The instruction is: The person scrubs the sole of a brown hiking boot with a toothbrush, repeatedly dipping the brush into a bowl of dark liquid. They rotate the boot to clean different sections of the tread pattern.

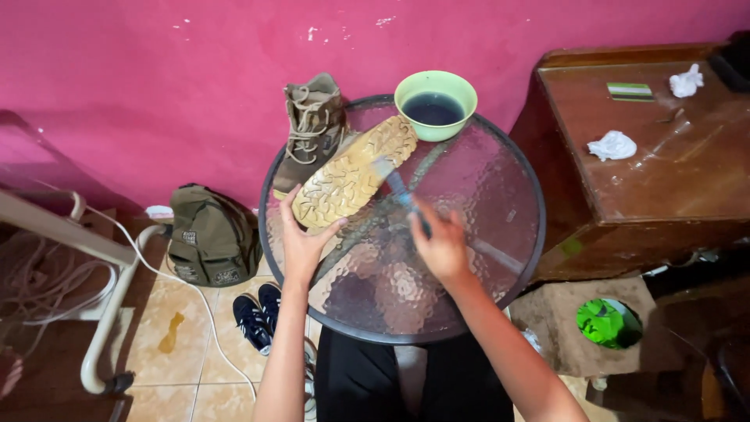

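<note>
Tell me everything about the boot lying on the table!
The boot lies on its side on the round glass table, its yellowish-tan lugged sole facing up. The tread looks like moulded rubber with a wavy pattern. Its toe points toward the green bowl. The left hand grips its heel end, and the brush in the right hand touches the sole.

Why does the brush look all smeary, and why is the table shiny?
In the head view, the brush in the right hand is motion-blurred, while the boot sole held by the left hand stays sharp. The bumpy glass table scatters pale glare. The lens bends edges, so the cabinet looks slanted.
</note>
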